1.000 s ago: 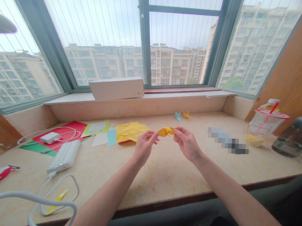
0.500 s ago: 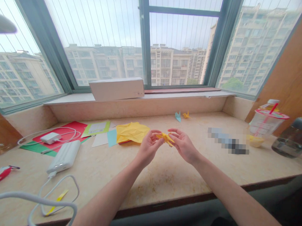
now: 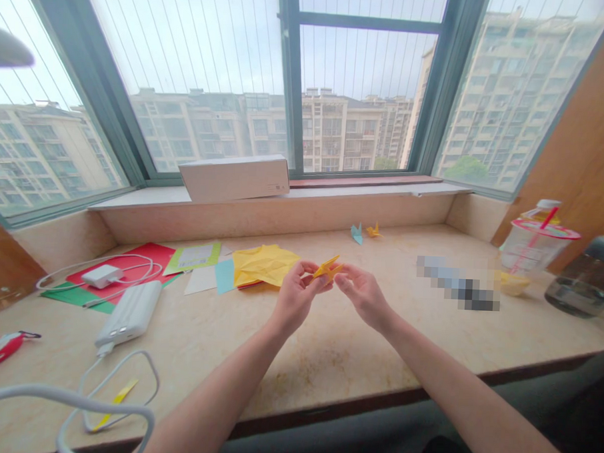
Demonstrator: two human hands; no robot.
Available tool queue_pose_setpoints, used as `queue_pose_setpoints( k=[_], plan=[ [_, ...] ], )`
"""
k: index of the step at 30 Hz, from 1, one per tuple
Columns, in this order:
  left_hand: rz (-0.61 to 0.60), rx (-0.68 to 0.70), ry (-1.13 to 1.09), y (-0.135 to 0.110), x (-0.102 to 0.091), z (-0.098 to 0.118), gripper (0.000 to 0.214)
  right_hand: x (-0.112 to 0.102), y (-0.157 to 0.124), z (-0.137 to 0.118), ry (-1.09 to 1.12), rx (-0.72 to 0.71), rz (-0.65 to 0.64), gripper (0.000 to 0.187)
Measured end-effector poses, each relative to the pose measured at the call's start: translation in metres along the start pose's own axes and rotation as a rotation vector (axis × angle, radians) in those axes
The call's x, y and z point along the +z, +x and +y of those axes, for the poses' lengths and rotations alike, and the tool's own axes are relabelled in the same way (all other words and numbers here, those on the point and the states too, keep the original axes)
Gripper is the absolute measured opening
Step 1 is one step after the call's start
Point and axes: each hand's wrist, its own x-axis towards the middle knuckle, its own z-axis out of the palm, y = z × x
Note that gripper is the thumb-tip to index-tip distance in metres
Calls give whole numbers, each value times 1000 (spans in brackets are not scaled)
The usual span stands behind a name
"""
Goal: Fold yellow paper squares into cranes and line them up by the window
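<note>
My left hand (image 3: 299,292) is closed in a pinch on the folded yellow paper figure (image 3: 326,270), just right of the creased yellow sheet (image 3: 263,263). My right hand (image 3: 366,295) is half curled, fingertips at the figure's edge; I cannot tell whether they grip it. Farther back, right of that sheet, sits a small blue folded figure (image 3: 356,234) on the worktop (image 3: 327,348).

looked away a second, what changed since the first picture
The left hand and right hand have drawn closer together; the yellow folded paper between them has turned, one point now slanting up rightward. The blue paper bird and white box stayed put.
</note>
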Motion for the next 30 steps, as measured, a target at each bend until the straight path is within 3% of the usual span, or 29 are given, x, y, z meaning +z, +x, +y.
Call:
queue_pose_setpoints(
  k=[4, 8, 13, 19, 24, 30],
  plan=[
    [40, 46, 170, -1, -1, -3, 47, 3, -1, 4, -79, 12, 43, 21],
    [-48, 63, 321, -3, -1, -1, 39, 1, 1, 7, -43, 42, 146, 21],
    [-69, 10, 337, -3, -3, -2, 35, 0, 1, 4, -100, 85, 150, 24],
    [-31, 21, 241, 1, -5, -6, 35, -1, 0, 6, 34, 123, 176, 32],
    [-5, 43, 268, 1, -6, -7, 35, -3, 1, 8, 32, 50, 248, 35],
    [2, 72, 333, -2, -3, -8, 35, -2, 1, 4, -112, -35, 303, 26]
  ],
)
